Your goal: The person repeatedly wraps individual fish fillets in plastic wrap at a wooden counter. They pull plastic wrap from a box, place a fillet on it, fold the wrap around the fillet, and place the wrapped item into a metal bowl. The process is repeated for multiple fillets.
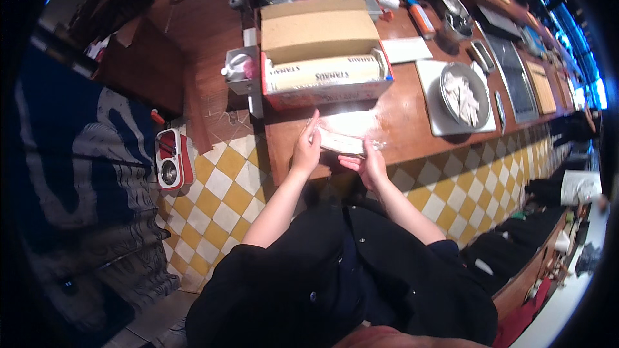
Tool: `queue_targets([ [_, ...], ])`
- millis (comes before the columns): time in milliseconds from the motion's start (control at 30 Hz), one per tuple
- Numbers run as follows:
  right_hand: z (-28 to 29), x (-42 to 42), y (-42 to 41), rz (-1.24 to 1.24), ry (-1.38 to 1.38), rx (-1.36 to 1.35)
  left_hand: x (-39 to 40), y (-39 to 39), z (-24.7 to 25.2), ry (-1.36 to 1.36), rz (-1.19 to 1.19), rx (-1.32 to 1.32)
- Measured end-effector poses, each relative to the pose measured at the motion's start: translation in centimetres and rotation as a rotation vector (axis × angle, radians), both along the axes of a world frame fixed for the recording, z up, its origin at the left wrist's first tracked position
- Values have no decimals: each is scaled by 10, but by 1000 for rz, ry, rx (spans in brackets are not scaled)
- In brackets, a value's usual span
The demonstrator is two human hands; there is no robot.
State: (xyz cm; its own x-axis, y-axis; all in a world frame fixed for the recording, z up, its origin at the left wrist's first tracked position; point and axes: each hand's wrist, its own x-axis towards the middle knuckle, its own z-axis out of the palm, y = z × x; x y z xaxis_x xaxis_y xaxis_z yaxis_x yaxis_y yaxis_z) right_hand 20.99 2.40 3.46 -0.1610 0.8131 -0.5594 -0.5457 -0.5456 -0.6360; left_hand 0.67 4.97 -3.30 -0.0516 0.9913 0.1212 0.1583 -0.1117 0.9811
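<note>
Between my two hands, just above the near edge of the wooden counter (406,101), is a pale flat strip wrapped in clear film (341,142). My left hand (307,147) grips its left end, fingers pointing up. The right end is pinched by my right hand (366,160), thumb on top and the other fingers spread below. Behind the strip stands an open cardboard box (326,94) holding a roll of wrapping film (333,72). To the right, a metal bowl (445,101) of whitish strips (462,99) rests on a white cutting board (432,123).
A knife (500,112) lies right of the board. Farther back are a white board (407,50), an orange spray can (421,18) and a metal pitcher (456,26). A red-and-white bucket (188,164) stands on the tiled floor at left.
</note>
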Motion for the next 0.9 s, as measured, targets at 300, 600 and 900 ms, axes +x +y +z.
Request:
queue_targets([
  [300,-30,28,-27,392,-1360,372,-8,-34,17,1114,-179,80],
  [600,-55,48,-36,598,-1768,847,-39,5,12,954,-658,487],
  [900,-31,62,-20,660,-1499,1057,-9,36,66,727,-870,-127],
])
